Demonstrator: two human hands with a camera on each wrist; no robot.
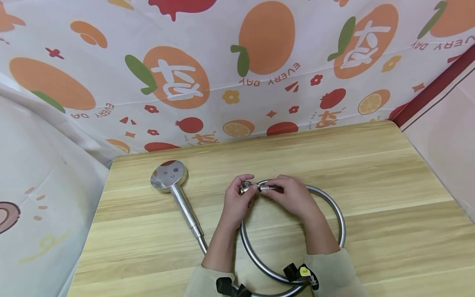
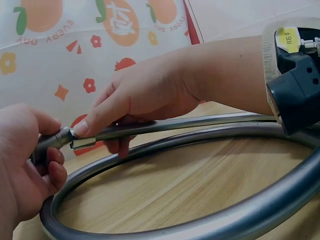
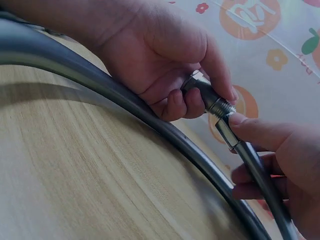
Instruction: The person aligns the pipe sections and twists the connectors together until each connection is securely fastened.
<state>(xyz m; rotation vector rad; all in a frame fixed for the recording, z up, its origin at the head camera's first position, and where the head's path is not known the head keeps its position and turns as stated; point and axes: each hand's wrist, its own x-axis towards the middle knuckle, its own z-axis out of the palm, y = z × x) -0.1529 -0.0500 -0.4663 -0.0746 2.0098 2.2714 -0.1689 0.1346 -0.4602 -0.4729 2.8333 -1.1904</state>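
My left hand (image 1: 235, 202) grips a short metal fitting (image 3: 207, 96) with a threaded end, thumb and fingers curled round it. My right hand (image 1: 291, 196) pinches the end of a silver shower hose (image 2: 175, 122) just behind its metal hose nut (image 3: 227, 134). Nut and threaded end meet at an angle close to the right thumb; whether the threads engage cannot be told. From there the hose loops over the table below both forearms. To the left, a round chrome shower head (image 1: 168, 175) lies on the table, its handle leading to more hose under the left forearm.
Everything lies on a wood-grain table (image 1: 389, 177). A fruit-printed cloth (image 1: 219, 74) hangs along its far edge, and pale cloth (image 1: 41, 165) hangs on the left. Black wrist camera mounts (image 1: 231, 287) sit over the sleeve cuffs, close to the hose loops.
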